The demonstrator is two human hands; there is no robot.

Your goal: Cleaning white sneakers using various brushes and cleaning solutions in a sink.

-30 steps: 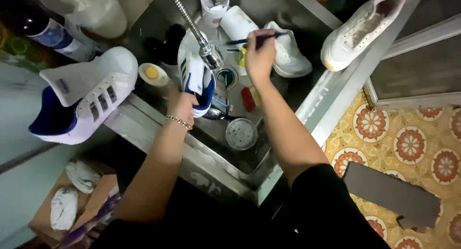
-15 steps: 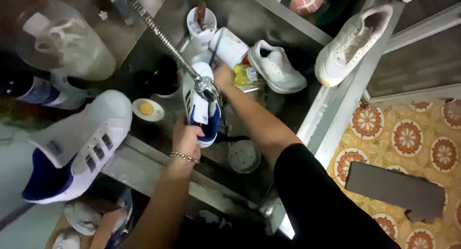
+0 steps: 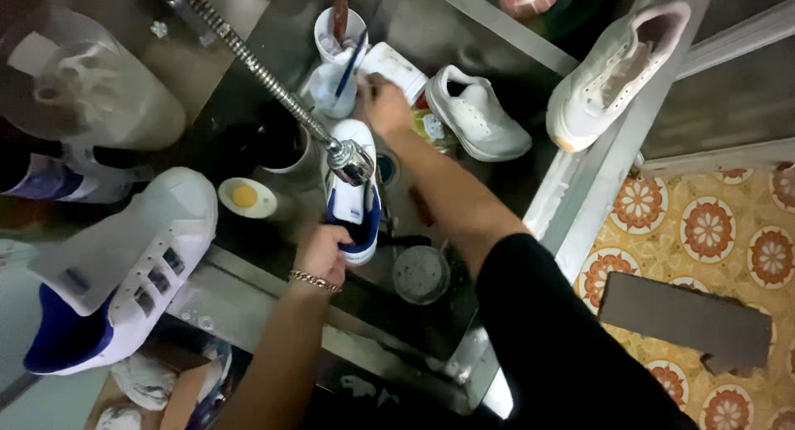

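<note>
A white and blue sneaker (image 3: 352, 200) lies in the steel sink (image 3: 431, 24) under the spray head of a flexible metal faucet hose (image 3: 348, 160). My left hand (image 3: 319, 252), with a bracelet on the wrist, grips the sneaker's heel end. My right hand (image 3: 383, 103) reaches to the back of the sink, beside a white cup (image 3: 330, 89) in which a blue-handled brush (image 3: 351, 62) stands. Its fingers are next to the cup and the brush; whether they hold anything is unclear.
A white striped sneaker (image 3: 124, 272) lies on the left counter. Another white sneaker (image 3: 480, 119) sits at the back of the sink, and one (image 3: 613, 74) rests on the right rim. A small dish (image 3: 244, 198), a round strainer (image 3: 421, 274) and a dark cup (image 3: 281, 144) are nearby.
My right hand held the blue brush over the sneaker; it has moved to the back of the sink and the brush now stands in the cup. My left hand stays on the sneaker.
</note>
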